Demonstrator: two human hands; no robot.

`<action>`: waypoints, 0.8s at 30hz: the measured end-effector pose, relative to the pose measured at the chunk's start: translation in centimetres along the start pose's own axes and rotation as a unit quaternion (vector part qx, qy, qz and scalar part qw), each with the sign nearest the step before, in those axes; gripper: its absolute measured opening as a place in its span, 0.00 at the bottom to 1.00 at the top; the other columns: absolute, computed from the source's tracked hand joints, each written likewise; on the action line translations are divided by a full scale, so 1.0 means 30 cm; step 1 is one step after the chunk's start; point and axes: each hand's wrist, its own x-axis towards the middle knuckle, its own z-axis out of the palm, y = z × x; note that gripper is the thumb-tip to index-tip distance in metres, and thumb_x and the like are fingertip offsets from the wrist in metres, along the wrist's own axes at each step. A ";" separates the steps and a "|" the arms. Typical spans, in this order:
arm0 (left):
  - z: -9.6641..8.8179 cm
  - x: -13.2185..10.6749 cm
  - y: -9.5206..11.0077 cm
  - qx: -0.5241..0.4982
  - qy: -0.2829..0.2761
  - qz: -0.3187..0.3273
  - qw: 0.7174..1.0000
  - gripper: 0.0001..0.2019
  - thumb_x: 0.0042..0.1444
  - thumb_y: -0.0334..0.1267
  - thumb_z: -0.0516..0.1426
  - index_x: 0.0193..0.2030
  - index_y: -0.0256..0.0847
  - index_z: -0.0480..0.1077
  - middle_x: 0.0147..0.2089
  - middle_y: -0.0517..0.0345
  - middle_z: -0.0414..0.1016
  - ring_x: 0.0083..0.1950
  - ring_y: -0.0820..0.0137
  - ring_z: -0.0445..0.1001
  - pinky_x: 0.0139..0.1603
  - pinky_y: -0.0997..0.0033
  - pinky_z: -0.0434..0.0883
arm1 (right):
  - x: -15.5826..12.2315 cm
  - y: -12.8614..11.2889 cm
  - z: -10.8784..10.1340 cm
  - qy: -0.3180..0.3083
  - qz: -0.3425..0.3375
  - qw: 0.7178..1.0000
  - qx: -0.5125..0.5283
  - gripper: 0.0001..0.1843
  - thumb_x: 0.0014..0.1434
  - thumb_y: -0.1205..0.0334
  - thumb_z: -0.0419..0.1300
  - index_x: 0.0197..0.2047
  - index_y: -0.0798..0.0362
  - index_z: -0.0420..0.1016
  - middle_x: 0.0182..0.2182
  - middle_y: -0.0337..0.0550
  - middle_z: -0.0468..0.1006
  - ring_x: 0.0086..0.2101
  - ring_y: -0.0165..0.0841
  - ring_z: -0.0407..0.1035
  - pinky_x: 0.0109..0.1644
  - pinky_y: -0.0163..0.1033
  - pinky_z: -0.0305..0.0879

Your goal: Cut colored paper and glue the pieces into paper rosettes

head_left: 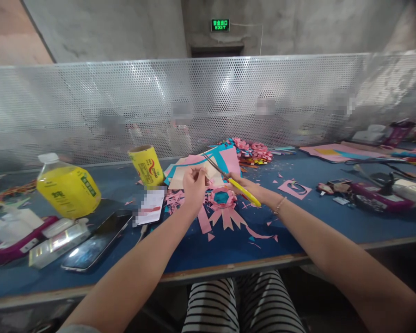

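Observation:
My right hand [244, 184] grips a pair of scissors [245, 189] with yellow handles; the blades point up and to the left, over a stack of paper sheets. Across from it, my left hand [195, 181] is closed in a pinch near the blades, and whatever it holds is too small to make out. Just below both hands lies a pink paper rosette [233, 217] with a blue centre and notched ribbon tails. Pink paper scraps [173, 200] and a loose strip [204, 219] are scattered beside it. Behind the hands, pink, blue and cream paper sheets [182, 172] overlap.
To the left stand a yellow roll [146, 165] and a yellow-labelled jug [69, 187], with two phones, the darker phone [97, 240] nearer me. Finished-looking pink paper flowers [253, 150] pile up behind. A perforated metal divider [208, 101] closes off the table's back; a purple-cased item [381, 196] lies right.

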 end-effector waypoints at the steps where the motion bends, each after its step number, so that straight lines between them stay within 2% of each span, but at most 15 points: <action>1: 0.001 -0.001 0.000 0.000 0.006 -0.002 1.000 0.05 0.52 0.37 0.54 0.30 0.40 0.61 0.18 0.67 0.62 0.19 0.78 0.64 0.20 0.79 0.62 | 0.000 -0.001 0.002 0.001 0.002 1.000 -0.002 0.24 0.51 0.42 0.53 0.44 0.50 0.60 0.29 0.37 0.67 0.26 0.28 0.60 0.29 0.34 0.58; 14: 0.001 -0.004 0.006 0.004 0.004 -0.002 1.000 0.06 0.51 0.37 0.55 0.30 0.40 0.61 0.18 0.67 0.63 0.18 0.79 0.63 0.20 0.79 0.61 | 0.015 0.019 0.011 0.013 -0.004 1.000 -0.017 0.24 0.51 0.39 0.51 0.40 0.51 0.61 0.26 0.35 0.67 0.25 0.27 0.60 0.27 0.33 0.57; 18: -0.002 -0.001 0.008 0.004 0.000 0.005 1.000 0.06 0.52 0.37 0.54 0.30 0.40 0.60 0.17 0.67 0.62 0.18 0.79 0.63 0.20 0.79 0.61 | 0.019 0.023 0.014 0.029 -0.005 0.998 -0.058 0.23 0.52 0.40 0.49 0.39 0.52 0.61 0.22 0.34 0.64 0.23 0.26 0.57 0.25 0.32 0.55; 24: -0.003 0.003 0.004 0.005 0.006 0.005 1.000 0.07 0.51 0.39 0.55 0.30 0.40 0.61 0.18 0.67 0.63 0.18 0.79 0.63 0.20 0.79 0.61 | 0.020 0.015 -0.004 0.036 -0.003 0.990 -0.134 0.21 0.52 0.43 0.50 0.39 0.52 0.62 0.22 0.33 0.64 0.23 0.26 0.57 0.26 0.31 0.51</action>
